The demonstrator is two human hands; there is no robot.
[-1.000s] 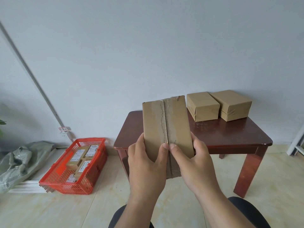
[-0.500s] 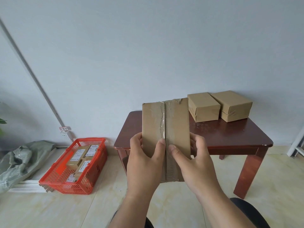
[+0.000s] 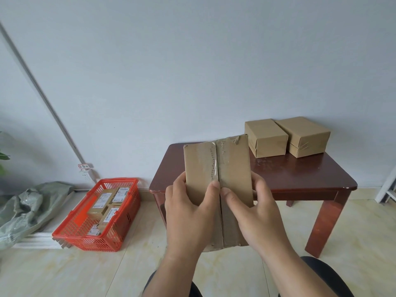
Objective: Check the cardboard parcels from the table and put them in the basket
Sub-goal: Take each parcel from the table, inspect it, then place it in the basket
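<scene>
I hold a taped cardboard parcel point(image 3: 216, 168) upright in front of the dark wooden table point(image 3: 300, 174). My left hand point(image 3: 188, 213) grips its left side and my right hand point(image 3: 255, 213) grips its right side, both thumbs lying along the central tape seam. Two more cardboard parcels point(image 3: 266, 137) point(image 3: 304, 135) sit side by side at the table's back right. A red plastic basket point(image 3: 120, 232) stands on the floor to the left, with several labelled parcels point(image 3: 107, 202) inside it.
A grey-green sack point(image 3: 25, 209) lies on the floor left of the basket. A white conduit point(image 3: 42, 95) runs diagonally up the wall. A white frame point(image 3: 387, 185) stands at the right edge. Pale tiled floor lies between the basket and the table.
The parcel and both hands have dropped slightly lower in view and tilted a little, with the thumbs still on the seam. The table parcels and basket have not moved.
</scene>
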